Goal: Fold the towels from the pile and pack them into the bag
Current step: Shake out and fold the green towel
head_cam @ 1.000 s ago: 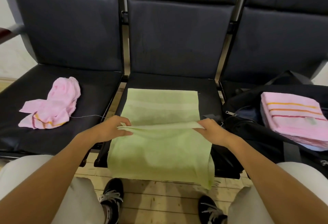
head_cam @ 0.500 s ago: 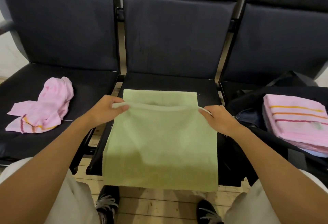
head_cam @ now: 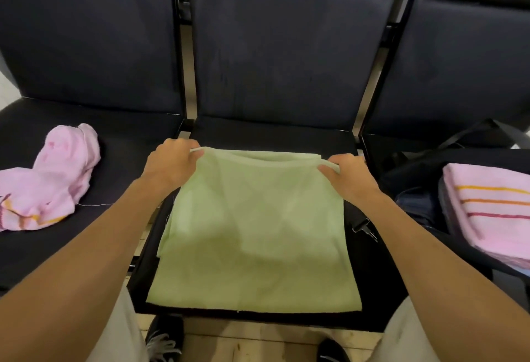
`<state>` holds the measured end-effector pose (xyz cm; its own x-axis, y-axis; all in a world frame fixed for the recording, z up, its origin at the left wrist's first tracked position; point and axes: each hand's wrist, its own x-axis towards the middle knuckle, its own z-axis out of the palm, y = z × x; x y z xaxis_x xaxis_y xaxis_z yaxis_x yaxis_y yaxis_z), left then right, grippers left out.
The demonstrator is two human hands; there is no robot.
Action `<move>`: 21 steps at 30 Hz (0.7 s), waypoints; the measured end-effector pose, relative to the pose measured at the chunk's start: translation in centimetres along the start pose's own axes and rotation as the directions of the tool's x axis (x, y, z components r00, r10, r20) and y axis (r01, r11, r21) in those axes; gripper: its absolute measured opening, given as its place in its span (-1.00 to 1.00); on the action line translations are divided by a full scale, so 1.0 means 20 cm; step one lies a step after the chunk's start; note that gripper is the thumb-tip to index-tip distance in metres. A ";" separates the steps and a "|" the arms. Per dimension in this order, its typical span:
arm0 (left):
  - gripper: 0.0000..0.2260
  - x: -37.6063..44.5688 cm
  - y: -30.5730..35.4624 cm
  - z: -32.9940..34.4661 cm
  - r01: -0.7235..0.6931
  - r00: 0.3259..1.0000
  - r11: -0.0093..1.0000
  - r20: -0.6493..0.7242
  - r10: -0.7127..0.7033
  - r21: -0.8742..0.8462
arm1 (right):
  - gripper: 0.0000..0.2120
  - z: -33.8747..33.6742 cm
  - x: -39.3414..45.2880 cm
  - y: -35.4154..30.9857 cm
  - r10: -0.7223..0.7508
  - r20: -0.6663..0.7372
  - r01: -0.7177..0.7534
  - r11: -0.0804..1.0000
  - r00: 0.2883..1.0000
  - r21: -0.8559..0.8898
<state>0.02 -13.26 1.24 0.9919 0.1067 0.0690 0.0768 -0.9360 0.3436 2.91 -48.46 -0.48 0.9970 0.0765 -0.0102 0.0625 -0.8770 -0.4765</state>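
Head view, the only one. I'm facing a row of three dark padded seats with tall backrests, metal uprights showing between them. Middle seat (head_cam: 266, 135) is my work surface: black cushion, bare strip at the back, front edge just above my knees.

Green towel (head_cam: 255, 227) lies flat on the middle seat, doubled over, its near edge almost at the cushion's front lip. My left hand (head_cam: 172, 162) pinches the far left corner of the top layer, fingers curled tight over the hem. My right hand (head_cam: 348, 175) pinches the far right corner the same way, thumb on top. Both grips narrow, closed on cloth. The held edge sits slightly lifted above the layer under it, close to the far edge of the towel.

Left seat (head_cam: 129, 161): a crumpled pink towel (head_cam: 54, 178) in a loose heap, with an orange and red stripe at its near end and a loose thread trailing toward the middle seat. Well apart from my left hand.

Right seat: an open black bag (head_cam: 415, 178), straps running back toward the backrest, a metal clip (head_cam: 364, 225) hanging just beside the green towel's right side. A folded stack of pink towels (head_cam: 493, 207) with orange and red stripes lies on it; whether it is fully inside the opening or resting on the rim, can't tell from this angle.

Floor below is pale wood planks (head_cam: 249, 341). My two dark shoes (head_cam: 165, 338) and light shorts show at the bottom edge.
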 end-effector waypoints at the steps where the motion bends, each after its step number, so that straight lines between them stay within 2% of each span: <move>1: -0.72 0.02 -0.01 0.02 0.009 1.000 1.000 0.009 -0.009 0.023 | -0.66 0.01 0.02 0.00 0.013 0.009 -0.013 1.000 1.000 -0.005; 4: -0.75 0.08 -0.03 0.06 0.030 0.999 0.995 0.035 -0.034 0.090 | -0.70 0.04 0.07 0.01 0.033 0.004 -0.033 0.998 0.999 -0.051; 7: -0.76 0.13 -0.05 0.12 0.041 0.999 0.995 0.028 -0.044 0.095 | -0.77 0.07 0.12 0.00 0.052 -0.062 -0.057 0.995 0.997 -0.088; 11: -0.75 0.19 -0.06 0.19 0.027 1.000 0.989 -0.011 -0.025 0.145 | -0.76 0.11 0.19 0.01 0.066 -0.138 -0.078 0.993 0.988 -0.086; 17: -0.80 0.28 -0.07 0.30 -0.030 0.999 0.989 -0.034 0.035 0.143 | -0.79 0.24 0.23 0.10 0.126 -0.124 -0.134 0.989 0.984 -0.064; 21: -0.77 0.31 -0.09 0.34 -0.014 0.998 0.994 0.066 0.007 0.104 | -0.82 0.32 0.23 0.14 0.143 -0.081 -0.141 0.990 0.986 0.024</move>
<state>6.79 -13.18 -5.42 0.9969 0.0775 0.0093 0.0730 -0.9673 0.2430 7.43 -47.62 -7.47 0.9961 -0.0881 -0.0065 -0.0799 -0.8673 -0.4913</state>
